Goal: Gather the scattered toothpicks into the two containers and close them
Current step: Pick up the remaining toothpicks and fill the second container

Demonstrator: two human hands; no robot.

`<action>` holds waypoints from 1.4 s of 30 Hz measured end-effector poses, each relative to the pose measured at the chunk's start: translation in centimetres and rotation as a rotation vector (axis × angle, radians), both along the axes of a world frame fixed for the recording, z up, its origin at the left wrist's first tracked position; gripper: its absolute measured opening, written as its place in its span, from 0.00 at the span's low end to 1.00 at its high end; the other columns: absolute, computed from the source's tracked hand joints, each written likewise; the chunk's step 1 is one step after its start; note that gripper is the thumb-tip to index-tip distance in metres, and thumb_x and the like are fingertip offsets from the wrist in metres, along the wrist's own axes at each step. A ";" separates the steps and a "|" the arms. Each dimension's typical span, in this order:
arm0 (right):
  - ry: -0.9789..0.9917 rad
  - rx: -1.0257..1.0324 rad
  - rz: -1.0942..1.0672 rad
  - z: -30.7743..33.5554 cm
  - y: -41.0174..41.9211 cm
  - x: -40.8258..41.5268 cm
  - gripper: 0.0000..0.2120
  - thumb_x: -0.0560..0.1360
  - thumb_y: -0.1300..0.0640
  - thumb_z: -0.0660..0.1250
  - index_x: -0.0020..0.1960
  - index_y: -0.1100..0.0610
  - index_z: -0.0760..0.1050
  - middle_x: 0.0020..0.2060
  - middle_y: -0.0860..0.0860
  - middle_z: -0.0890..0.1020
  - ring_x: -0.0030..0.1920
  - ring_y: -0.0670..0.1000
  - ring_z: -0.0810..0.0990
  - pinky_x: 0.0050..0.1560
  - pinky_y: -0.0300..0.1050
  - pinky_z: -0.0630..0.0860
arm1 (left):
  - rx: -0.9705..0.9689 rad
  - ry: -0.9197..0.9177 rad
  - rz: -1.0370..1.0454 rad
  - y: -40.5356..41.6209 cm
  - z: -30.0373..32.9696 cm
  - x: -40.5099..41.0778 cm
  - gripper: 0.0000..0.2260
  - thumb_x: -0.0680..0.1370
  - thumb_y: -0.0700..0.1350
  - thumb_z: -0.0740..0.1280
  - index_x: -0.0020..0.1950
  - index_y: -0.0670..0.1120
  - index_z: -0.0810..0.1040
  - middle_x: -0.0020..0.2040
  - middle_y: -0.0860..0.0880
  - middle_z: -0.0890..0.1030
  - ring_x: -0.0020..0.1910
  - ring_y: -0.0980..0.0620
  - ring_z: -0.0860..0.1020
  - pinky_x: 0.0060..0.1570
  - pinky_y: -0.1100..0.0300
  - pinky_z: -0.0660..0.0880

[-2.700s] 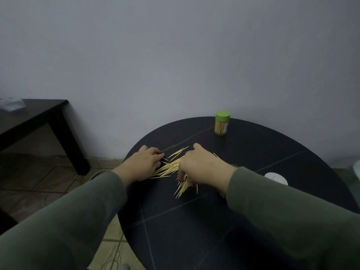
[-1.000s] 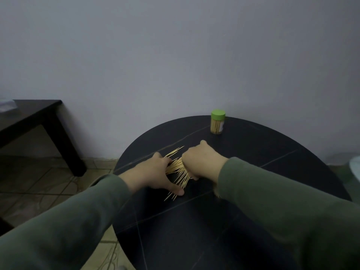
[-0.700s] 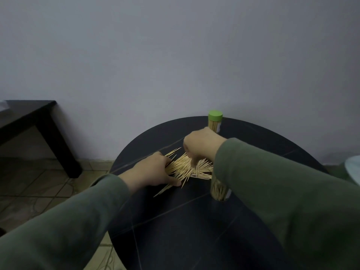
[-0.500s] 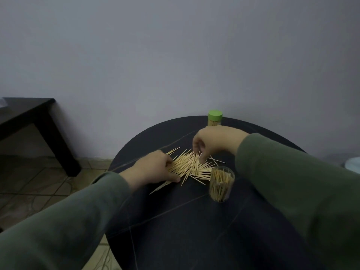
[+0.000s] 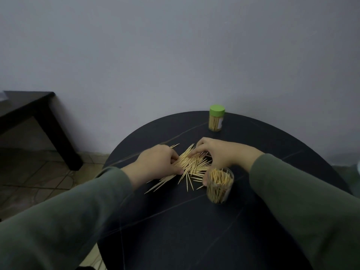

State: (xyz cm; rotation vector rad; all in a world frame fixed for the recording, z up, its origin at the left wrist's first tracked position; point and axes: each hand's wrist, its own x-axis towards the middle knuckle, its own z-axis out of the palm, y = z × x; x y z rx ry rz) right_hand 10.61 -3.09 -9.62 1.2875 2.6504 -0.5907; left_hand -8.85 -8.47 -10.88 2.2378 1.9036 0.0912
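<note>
Both hands work the pile of toothpicks (image 5: 191,164) on the round dark table (image 5: 194,230), which lies between and under the fingers. The left hand (image 5: 155,162) presses down on the pile's left part, fingers loosely bent over the sticks and thumb along their near edge, probably to pen them in. The right hand (image 5: 220,152) reaches its index finger onto the pile's far side with the rest curled; I cannot tell whether it pinches any sticks.

Just near of the right hand's heel stands 1 open container (image 5: 219,185), part full, likely kept close for short transfers. 1 green-lidded container (image 5: 216,118) stands well beyond the fingertips, already closed. That makes 2 containers; the loose toothpicks are too many to count.
</note>
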 end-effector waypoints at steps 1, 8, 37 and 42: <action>0.018 -0.003 0.012 -0.1 0.0 0.0 0.33 0.67 0.50 0.78 0.69 0.38 0.69 0.69 0.44 0.63 0.69 0.48 0.64 0.64 0.45 0.68 | -0.002 -0.002 -0.002 0.1 0.0 0.0 0.23 0.73 0.61 0.70 0.65 0.54 0.77 0.56 0.57 0.80 0.49 0.60 0.75 0.46 0.62 0.77; -0.042 0.168 0.143 -0.1 0.1 1.4 0.25 0.73 0.45 0.72 0.68 0.40 0.71 0.68 0.41 0.70 0.68 0.45 0.66 0.67 0.47 0.63 | -0.010 0.006 0.003 0.5 0.3 0.2 0.21 0.74 0.60 0.70 0.64 0.54 0.78 0.54 0.57 0.81 0.51 0.59 0.78 0.47 0.62 0.77; -0.116 0.531 0.094 0.4 -2.6 3.7 0.15 0.80 0.43 0.60 0.64 0.44 0.77 0.59 0.45 0.76 0.58 0.48 0.70 0.60 0.51 0.62 | 0.101 0.227 0.062 0.6 1.2 3.6 0.11 0.79 0.52 0.64 0.52 0.50 0.83 0.43 0.53 0.81 0.41 0.53 0.80 0.41 0.57 0.79; -0.046 0.526 0.007 0.9 -3.3 4.2 0.15 0.80 0.44 0.60 0.64 0.44 0.76 0.58 0.45 0.76 0.59 0.47 0.71 0.61 0.51 0.61 | 0.121 0.143 0.063 0.2 2.1 3.3 0.11 0.79 0.54 0.65 0.52 0.52 0.84 0.43 0.55 0.82 0.40 0.56 0.79 0.40 0.60 0.79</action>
